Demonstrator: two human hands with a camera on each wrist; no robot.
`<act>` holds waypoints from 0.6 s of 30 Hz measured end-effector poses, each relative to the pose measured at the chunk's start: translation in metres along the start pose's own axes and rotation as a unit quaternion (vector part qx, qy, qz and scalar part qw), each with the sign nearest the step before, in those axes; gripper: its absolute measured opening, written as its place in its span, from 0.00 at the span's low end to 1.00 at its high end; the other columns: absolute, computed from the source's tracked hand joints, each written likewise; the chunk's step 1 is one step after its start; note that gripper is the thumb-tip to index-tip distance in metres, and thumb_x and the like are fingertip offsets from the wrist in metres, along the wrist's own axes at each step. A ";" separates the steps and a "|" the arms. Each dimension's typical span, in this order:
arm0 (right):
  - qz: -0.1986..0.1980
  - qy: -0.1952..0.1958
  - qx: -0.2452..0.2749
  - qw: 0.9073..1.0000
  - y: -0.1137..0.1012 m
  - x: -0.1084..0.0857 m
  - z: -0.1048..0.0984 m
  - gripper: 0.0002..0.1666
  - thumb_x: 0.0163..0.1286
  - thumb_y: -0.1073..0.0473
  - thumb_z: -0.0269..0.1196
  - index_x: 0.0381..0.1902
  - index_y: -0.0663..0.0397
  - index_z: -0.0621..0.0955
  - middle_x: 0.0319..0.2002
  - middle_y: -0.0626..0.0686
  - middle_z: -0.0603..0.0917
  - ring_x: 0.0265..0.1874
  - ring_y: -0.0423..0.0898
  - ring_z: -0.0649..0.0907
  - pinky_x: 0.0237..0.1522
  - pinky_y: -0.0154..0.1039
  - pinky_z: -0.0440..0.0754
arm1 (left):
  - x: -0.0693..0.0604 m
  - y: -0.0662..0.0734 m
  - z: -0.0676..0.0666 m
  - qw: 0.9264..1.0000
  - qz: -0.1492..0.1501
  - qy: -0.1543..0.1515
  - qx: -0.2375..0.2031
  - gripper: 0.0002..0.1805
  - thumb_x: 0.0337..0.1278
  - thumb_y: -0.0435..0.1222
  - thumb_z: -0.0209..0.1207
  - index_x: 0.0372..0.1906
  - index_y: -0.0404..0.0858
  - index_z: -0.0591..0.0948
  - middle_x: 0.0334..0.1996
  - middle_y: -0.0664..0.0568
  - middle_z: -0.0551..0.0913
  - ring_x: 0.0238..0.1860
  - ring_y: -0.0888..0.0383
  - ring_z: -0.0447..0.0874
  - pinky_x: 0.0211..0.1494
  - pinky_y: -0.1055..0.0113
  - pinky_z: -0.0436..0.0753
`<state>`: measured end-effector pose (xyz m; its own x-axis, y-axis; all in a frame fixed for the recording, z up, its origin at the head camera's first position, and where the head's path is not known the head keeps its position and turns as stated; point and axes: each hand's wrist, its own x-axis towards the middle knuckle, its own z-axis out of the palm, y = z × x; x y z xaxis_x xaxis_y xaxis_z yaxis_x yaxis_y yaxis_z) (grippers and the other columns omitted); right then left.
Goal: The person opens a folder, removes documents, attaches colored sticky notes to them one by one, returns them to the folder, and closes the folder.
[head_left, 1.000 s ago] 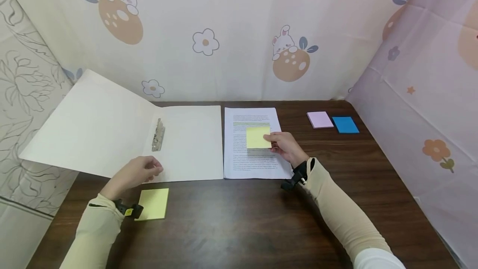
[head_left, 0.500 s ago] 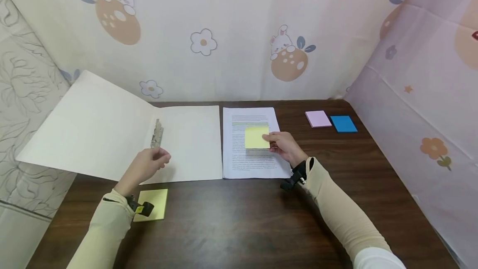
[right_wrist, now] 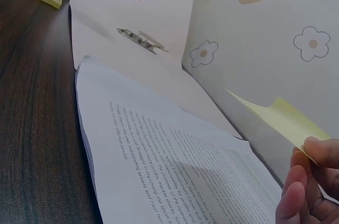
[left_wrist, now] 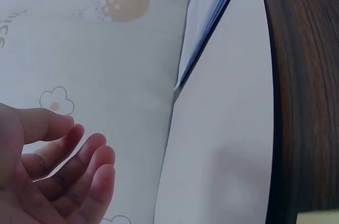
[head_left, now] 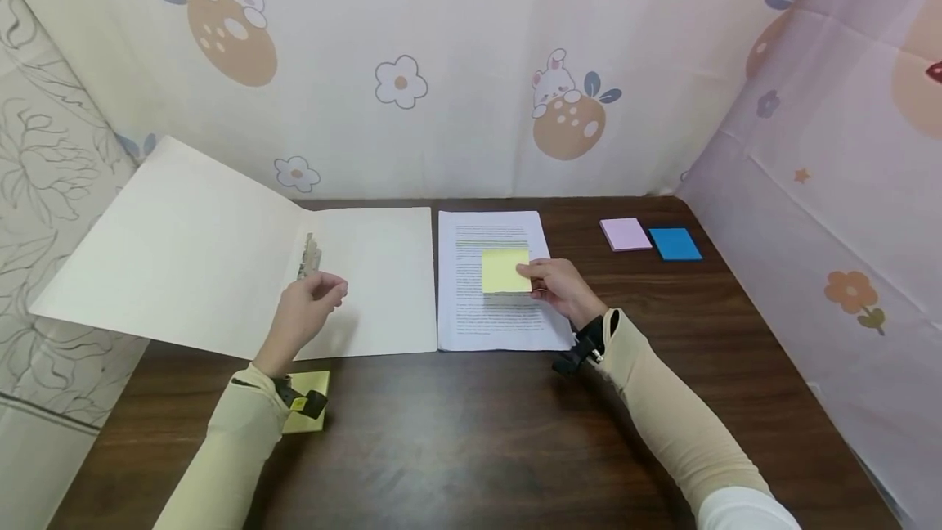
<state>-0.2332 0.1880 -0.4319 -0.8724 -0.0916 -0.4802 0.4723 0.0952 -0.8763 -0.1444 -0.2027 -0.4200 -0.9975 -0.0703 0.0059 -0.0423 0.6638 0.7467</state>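
1. On the dark table [head_left: 471, 448], in the head view, a white folder [head_left: 383, 285] is lying open just beside a stack of printed pages [head_left: 486, 330], perhaps so that both are within easy reach. Its cover [head_left: 169, 252] is rising at a slant; probably the wall cloth [head_left: 88, 268] at the left is supporting it. The right hand [head_left: 562, 285] is pinching a yellow note [head_left: 500, 271] by its right edge, above the pages; such a grip is leaving most of the note uncovered. The left hand [head_left: 305, 305] is hovering over the folder near the metal clip [head_left: 310, 256]. A yellow pad [head_left: 316, 385] is lying before the folder, partly hidden by the left wrist. Farther right, a pink pad [head_left: 625, 234] and a blue pad [head_left: 675, 244] are lying apart from the pages, maybe to be out of the way.

2. From the left wrist, the fingers [left_wrist: 101, 181] are curving loosely and gripping nothing. Whether thumb and forefinger are touching, I cannot tell.

3. From the right wrist, the thumb [right_wrist: 321, 149] is pressing the note at its edge. Its free part is bending, so I judge it thin, needing only light pressure.
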 end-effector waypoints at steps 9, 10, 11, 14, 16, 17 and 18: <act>-0.001 0.000 0.006 1.000 0.001 0.000 0.001 0.19 0.66 0.58 0.65 0.51 0.63 0.79 0.26 0.45 0.81 0.25 0.41 0.75 0.27 0.30 0.75 | 0.007 0.008 0.014 0.999 0.001 0.036 -0.035 0.16 0.68 0.41 0.54 0.49 0.34 0.81 0.42 0.40 0.86 0.42 0.48 0.84 0.43 0.62 0.80; -0.002 0.000 0.008 1.000 0.001 0.000 0.001 0.18 0.66 0.58 0.65 0.50 0.62 0.79 0.25 0.45 0.81 0.25 0.41 0.75 0.26 0.30 0.75 | 0.007 0.009 0.015 0.999 -0.002 0.037 -0.040 0.16 0.68 0.42 0.54 0.49 0.34 0.81 0.42 0.40 0.86 0.42 0.48 0.84 0.43 0.63 0.79; -0.003 -0.002 0.007 1.000 0.000 0.000 0.001 0.17 0.66 0.58 0.65 0.49 0.62 0.79 0.25 0.45 0.80 0.25 0.41 0.75 0.27 0.30 0.75 | 0.008 0.010 0.016 0.998 -0.005 0.037 -0.042 0.16 0.68 0.42 0.54 0.49 0.34 0.81 0.42 0.40 0.86 0.42 0.48 0.84 0.42 0.63 0.78; -0.006 -0.007 0.007 1.000 0.000 0.001 0.001 0.15 0.66 0.58 0.65 0.47 0.61 0.80 0.25 0.45 0.80 0.25 0.41 0.74 0.27 0.30 0.75 | 0.009 0.012 0.019 0.998 -0.010 0.038 -0.051 0.16 0.69 0.41 0.54 0.50 0.34 0.81 0.43 0.39 0.85 0.44 0.47 0.84 0.43 0.64 0.78; -0.008 -0.011 0.009 1.000 0.000 0.001 0.002 0.14 0.66 0.58 0.65 0.45 0.60 0.80 0.25 0.45 0.81 0.25 0.41 0.75 0.27 0.30 0.75 | 0.011 0.014 0.022 0.998 -0.012 0.036 -0.059 0.16 0.68 0.41 0.54 0.50 0.34 0.81 0.44 0.40 0.85 0.44 0.47 0.84 0.43 0.64 0.78; -0.009 -0.014 0.009 1.000 -0.001 0.001 0.002 0.13 0.66 0.58 0.65 0.45 0.60 0.80 0.25 0.45 0.81 0.25 0.41 0.75 0.27 0.30 0.75 | 0.011 0.015 0.023 0.997 -0.011 0.035 -0.062 0.15 0.68 0.41 0.54 0.50 0.34 0.81 0.44 0.40 0.85 0.45 0.47 0.84 0.43 0.64 0.78; -0.011 -0.016 0.009 1.000 -0.001 0.001 0.003 0.13 0.66 0.58 0.65 0.45 0.60 0.80 0.25 0.45 0.81 0.25 0.41 0.75 0.27 0.30 0.75 | 0.012 0.016 0.024 0.997 -0.010 0.035 -0.067 0.15 0.68 0.41 0.55 0.50 0.34 0.81 0.44 0.39 0.85 0.45 0.47 0.84 0.43 0.64 0.78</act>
<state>-0.2341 0.1849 -0.4317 -0.8782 -0.1243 -0.4618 0.4557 0.0755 -0.8870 -0.1582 -0.1752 -0.4245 -0.9899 -0.1374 0.0335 -0.0492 0.5568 0.8292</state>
